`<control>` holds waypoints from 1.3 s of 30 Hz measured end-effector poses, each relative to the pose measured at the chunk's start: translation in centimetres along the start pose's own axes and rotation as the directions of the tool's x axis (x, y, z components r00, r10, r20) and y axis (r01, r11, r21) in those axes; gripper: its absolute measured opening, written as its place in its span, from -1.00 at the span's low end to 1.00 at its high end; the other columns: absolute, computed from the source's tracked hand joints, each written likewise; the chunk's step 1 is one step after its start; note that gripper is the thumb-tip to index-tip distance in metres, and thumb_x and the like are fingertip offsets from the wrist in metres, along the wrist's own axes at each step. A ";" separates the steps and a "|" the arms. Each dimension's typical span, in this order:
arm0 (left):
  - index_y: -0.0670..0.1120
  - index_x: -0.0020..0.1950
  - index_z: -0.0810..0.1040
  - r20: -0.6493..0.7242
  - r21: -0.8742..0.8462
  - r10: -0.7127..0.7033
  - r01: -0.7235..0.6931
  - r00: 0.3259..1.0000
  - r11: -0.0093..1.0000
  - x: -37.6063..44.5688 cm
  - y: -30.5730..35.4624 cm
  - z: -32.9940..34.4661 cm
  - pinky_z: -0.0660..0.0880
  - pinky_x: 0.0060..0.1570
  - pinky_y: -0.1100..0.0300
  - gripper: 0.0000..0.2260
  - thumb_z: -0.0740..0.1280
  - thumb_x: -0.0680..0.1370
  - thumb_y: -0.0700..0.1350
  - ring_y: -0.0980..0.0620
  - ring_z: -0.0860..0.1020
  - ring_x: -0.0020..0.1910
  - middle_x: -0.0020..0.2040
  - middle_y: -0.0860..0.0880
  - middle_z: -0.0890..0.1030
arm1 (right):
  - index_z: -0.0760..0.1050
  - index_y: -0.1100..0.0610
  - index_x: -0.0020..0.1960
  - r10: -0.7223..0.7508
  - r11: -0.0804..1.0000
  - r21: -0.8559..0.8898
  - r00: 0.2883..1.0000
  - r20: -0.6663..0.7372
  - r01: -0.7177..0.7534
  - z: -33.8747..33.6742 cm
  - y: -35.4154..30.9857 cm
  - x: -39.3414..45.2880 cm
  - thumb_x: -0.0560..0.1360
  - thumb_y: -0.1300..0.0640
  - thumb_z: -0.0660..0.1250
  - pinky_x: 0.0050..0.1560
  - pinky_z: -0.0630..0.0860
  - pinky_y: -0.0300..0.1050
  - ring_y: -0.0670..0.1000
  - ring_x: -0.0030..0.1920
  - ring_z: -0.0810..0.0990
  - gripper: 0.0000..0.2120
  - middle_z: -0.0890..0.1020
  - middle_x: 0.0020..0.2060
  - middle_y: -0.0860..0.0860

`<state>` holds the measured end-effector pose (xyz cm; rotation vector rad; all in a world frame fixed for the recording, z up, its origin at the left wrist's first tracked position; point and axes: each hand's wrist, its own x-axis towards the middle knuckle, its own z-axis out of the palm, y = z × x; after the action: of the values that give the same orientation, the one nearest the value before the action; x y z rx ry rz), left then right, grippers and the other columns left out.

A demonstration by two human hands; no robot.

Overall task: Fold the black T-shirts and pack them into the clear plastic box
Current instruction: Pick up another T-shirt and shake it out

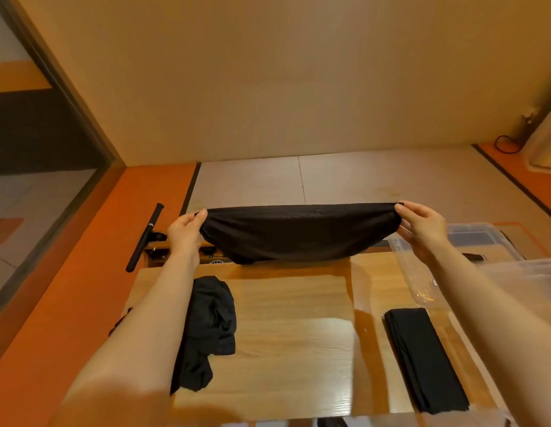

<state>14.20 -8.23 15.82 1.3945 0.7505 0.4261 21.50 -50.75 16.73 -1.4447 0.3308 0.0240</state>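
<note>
Box [496, 241] partly behind right hand [423, 224]

text: none legible | round emblem on table frame [217, 262]: too blurred to read

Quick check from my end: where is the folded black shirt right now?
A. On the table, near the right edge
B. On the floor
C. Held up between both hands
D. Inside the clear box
A: the folded shirt lies flat on the table, in front of the box; the hands hold a different shirt.
</note>
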 end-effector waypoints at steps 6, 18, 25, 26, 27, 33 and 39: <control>-0.08 -0.05 0.61 0.033 0.003 -0.053 0.053 0.998 0.999 -3.8 -3.3 -2.9 0.53 0.05 0.14 -0.96 0.38 0.55 -0.13 0.07 0.58 -0.01 -0.06 0.00 0.62 | 0.54 0.15 0.18 0.022 0.999 0.027 0.999 -0.031 -0.021 -1.9 4.1 -4.0 0.55 0.22 0.35 0.11 0.59 -0.03 0.09 0.10 0.64 -0.79 0.63 0.07 0.12; -0.05 0.03 0.64 0.057 0.237 -0.099 0.083 0.993 0.968 -10.0 -9.9 -6.3 0.55 0.14 -0.03 -0.88 0.41 0.52 -0.06 -0.03 0.60 0.06 0.00 -0.06 0.66 | 0.48 0.24 0.33 0.105 0.994 -0.001 0.994 -0.026 -0.105 -7.9 11.7 -8.2 0.58 0.20 0.31 0.09 0.54 -0.09 0.11 0.16 0.61 -0.67 0.62 0.10 0.14; -0.12 0.05 0.63 0.054 0.247 -0.155 0.138 0.986 0.959 -14.3 -12.1 -8.2 0.56 0.10 -0.02 -0.88 0.39 0.54 -0.14 -0.05 0.61 0.03 -0.01 -0.09 0.66 | 0.57 0.16 0.24 0.146 0.976 -0.172 0.988 0.046 -0.137 -12.3 14.5 -10.2 0.54 0.14 0.37 0.03 0.54 -0.08 0.09 0.11 0.65 -0.71 0.67 0.07 0.13; -0.13 0.04 0.63 0.061 0.251 -0.163 0.143 0.985 0.957 -14.9 -12.6 -8.6 0.56 0.10 0.00 -0.88 0.38 0.54 -0.15 -0.05 0.61 0.03 -0.01 -0.10 0.65 | 0.57 0.17 0.24 0.157 0.969 -0.202 0.985 0.073 -0.140 -12.8 14.6 -10.5 0.54 0.14 0.37 0.02 0.54 -0.09 0.10 0.11 0.64 -0.71 0.67 0.07 0.14; -0.12 0.03 0.64 0.071 0.266 -0.174 0.149 0.982 0.952 -15.4 -13.2 -8.9 0.55 0.11 0.00 -0.89 0.38 0.54 -0.14 -0.06 0.61 0.02 -0.01 -0.10 0.65 | 0.57 0.17 0.24 0.167 0.963 -0.229 0.981 0.097 -0.141 -13.3 14.7 -10.7 0.54 0.14 0.36 0.01 0.54 -0.10 0.10 0.12 0.64 -0.71 0.66 0.07 0.13; -0.09 -0.03 0.66 0.101 0.300 -0.260 0.220 0.960 0.928 -17.9 -16.1 -11.1 0.53 0.03 -0.06 -0.92 0.39 0.54 -0.12 -0.14 0.61 -0.03 -0.06 -0.15 0.67 | 0.57 0.11 0.24 0.282 0.918 -0.336 0.943 0.173 -0.213 -15.6 15.3 -11.3 0.54 0.14 0.36 -0.01 0.52 -0.07 0.06 0.13 0.60 -0.73 0.64 0.10 0.07; -0.17 0.01 0.65 0.094 0.313 -0.320 0.277 0.943 0.908 -18.2 -17.5 -11.4 0.56 0.11 -0.08 -0.89 0.40 0.53 -0.17 -0.17 0.62 0.04 -0.02 -0.20 0.67 | 0.59 0.03 0.21 0.347 0.863 -0.457 0.909 0.230 -0.214 -16.3 16.2 -11.3 0.54 0.14 0.37 0.18 0.44 0.03 0.03 0.19 0.53 -0.75 0.61 0.13 -0.02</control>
<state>-9.31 -15.00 2.77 1.5376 0.9199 -0.0320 3.85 -62.45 2.31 -1.7810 0.2908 0.5906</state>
